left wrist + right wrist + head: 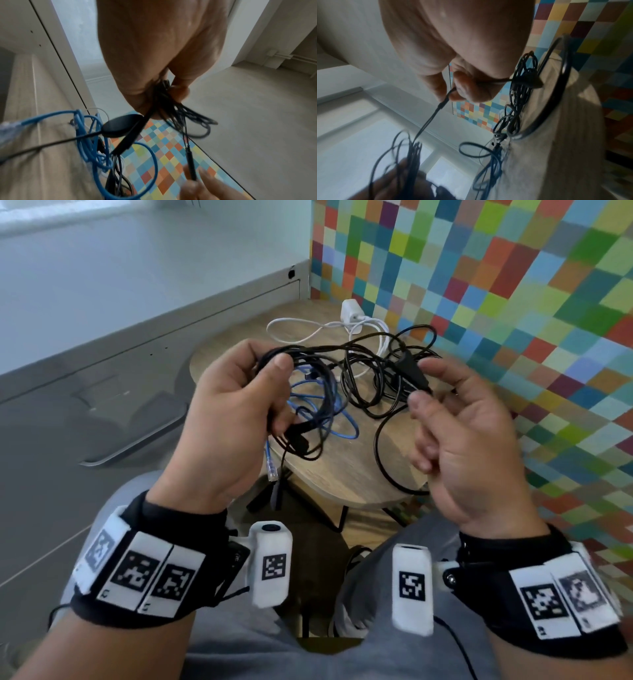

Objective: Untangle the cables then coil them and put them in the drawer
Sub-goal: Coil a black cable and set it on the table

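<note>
Above a small wooden table (pixel 342 470), my left hand (pixel 270 378) grips a loose coil of thin black cable (pixel 308 354). My right hand (pixel 421 385) pinches that cable's black connector end (pixel 412 371) between thumb and fingers. In the left wrist view the left hand (pixel 164 88) clamps the black loops (pixel 193 119). In the right wrist view the right hand (pixel 453 88) pinches the connector (pixel 442 104). A blue network cable (pixel 329 412) is tangled with other black cables (pixel 373 392) on the table. Its clear plug (pixel 270 467) hangs off the edge. A white charger with cable (pixel 351 313) lies at the back.
A grey cabinet with a drawer front and recessed handle (pixel 137 419) stands to the left of the table. A checkered, many-coloured wall (pixel 513 285) borders the table at the right and back. My knees in grey trousers (pixel 239 655) are below the hands.
</note>
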`<state>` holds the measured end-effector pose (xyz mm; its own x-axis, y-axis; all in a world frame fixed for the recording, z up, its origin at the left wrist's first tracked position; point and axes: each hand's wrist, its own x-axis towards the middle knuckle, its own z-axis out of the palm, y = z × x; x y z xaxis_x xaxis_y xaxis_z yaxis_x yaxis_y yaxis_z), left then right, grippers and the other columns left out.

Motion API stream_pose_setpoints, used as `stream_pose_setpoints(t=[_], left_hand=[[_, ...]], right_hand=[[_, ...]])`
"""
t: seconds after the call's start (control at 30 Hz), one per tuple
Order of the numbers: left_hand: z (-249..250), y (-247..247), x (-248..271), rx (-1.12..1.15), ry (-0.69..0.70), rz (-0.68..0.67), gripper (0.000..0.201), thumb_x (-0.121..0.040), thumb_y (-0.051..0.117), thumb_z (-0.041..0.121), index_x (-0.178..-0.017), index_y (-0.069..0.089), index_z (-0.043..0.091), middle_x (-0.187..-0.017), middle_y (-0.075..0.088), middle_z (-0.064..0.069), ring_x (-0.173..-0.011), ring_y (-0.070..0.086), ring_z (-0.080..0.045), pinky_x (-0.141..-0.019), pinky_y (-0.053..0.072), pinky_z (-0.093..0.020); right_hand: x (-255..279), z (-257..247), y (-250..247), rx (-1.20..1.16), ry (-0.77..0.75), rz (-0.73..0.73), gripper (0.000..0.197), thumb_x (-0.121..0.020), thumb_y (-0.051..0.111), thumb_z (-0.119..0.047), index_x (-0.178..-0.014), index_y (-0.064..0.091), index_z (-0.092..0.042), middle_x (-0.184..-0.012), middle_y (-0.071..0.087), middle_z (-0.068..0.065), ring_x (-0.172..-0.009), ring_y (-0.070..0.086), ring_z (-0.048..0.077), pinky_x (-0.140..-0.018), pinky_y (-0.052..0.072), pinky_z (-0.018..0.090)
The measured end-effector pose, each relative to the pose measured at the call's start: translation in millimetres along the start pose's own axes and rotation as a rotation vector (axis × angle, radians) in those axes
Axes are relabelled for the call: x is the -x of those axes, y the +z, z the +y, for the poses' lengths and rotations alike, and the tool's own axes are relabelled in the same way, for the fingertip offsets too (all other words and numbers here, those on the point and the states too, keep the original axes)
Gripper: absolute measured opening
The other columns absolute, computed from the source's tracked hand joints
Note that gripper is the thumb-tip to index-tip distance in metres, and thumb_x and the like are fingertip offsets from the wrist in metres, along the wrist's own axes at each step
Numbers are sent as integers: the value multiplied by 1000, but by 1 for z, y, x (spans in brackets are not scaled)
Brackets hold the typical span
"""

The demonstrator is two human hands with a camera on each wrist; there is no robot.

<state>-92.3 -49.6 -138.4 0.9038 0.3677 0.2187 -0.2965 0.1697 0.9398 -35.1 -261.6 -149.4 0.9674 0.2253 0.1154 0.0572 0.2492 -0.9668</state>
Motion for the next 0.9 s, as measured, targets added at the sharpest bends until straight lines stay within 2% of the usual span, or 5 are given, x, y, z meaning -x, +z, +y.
stream_pose_setpoints(t=[0.17,0.4,0.5,0.6,0.9], left_hand=[[-7,16,8,-45,15,-82,13,-105,50,3,-94,55,10,-57,52,1,-51,60,-21,-58,52,-30],[-5,15,8,-50,50,-53,13,-104,53,2,-95,58,11,-58,54,0,-55,60,-23,-64,53,-35],[-5,12,6,-26,29,-48,8,-101,55,6,-95,59,9,-56,54,2,-53,53,-18,-64,48,-33],[-6,12,6,-5,-9,-32,13,-102,54,4,-92,59,11,-56,53,2,-53,51,-18,-62,46,-30],[-7,16,10,78,-53,-114,4,-94,61,9,-97,60,9,-63,61,-4,-63,61,-23,-69,54,-35]], right_hand=[[12,12,19,-59,161,-181,48,-80,84,-38,-115,57,-20,-77,54,5,-44,30,10,-40,28,22],[13,17,23,165,100,-107,14,-90,76,-7,-91,65,-16,-76,66,5,-54,52,17,-47,40,30],[11,16,24,-9,157,-111,10,-98,61,-2,-96,61,-11,-83,71,6,-78,69,21,-64,56,38],[10,14,29,-216,216,-98,8,-94,62,-5,-97,59,-12,-75,63,6,-71,67,20,-79,61,47],[14,15,28,-147,193,-242,28,-84,72,-6,-108,58,-10,-84,71,11,-75,71,24,-69,61,39]])
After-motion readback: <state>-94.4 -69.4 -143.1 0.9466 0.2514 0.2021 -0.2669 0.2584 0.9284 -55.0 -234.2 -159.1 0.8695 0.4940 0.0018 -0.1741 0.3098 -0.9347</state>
